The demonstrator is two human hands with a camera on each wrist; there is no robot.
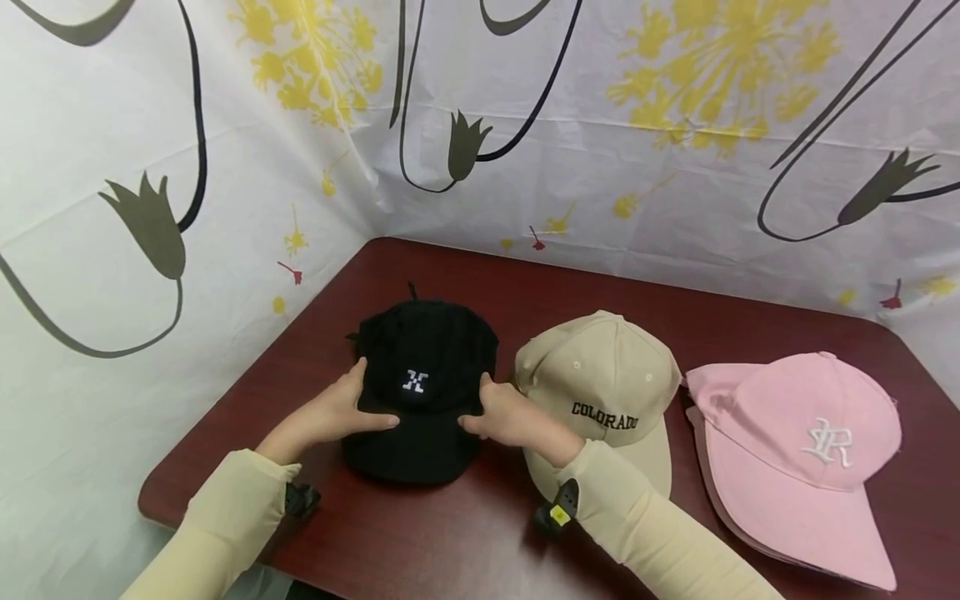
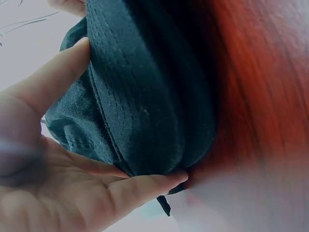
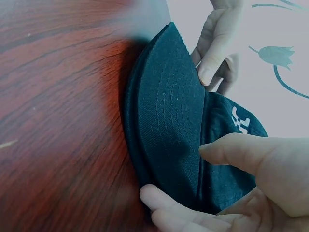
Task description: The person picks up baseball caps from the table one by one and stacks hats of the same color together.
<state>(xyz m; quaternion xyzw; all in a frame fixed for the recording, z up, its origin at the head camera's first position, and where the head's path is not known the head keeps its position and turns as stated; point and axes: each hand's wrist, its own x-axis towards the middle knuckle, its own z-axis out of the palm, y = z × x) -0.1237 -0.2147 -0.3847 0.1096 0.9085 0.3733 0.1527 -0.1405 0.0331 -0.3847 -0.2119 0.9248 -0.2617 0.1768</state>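
Note:
A black cap [image 1: 431, 342] with a small white emblem lies on the table at left of centre, brim toward me. In the right wrist view a second brim edge shows under its brim [image 3: 169, 106], so the black caps look stacked. My left hand [image 1: 337, 412] grips the left side, thumb on top by the brim seam and fingers along the edge. On the opposite side my right hand [image 1: 517, 417] holds it the same way. In the left wrist view, fingertips reach the lower brim [image 2: 198, 125] close over the wood.
A beige cap [image 1: 600, 367] lettered COLORADO sits just right of the black one, partly behind my right forearm. Farther right, a pink cap [image 1: 780, 425] lies on another brim. Patterned white cloth [image 1: 570, 200] hangs behind the dark red table [image 1: 420, 542].

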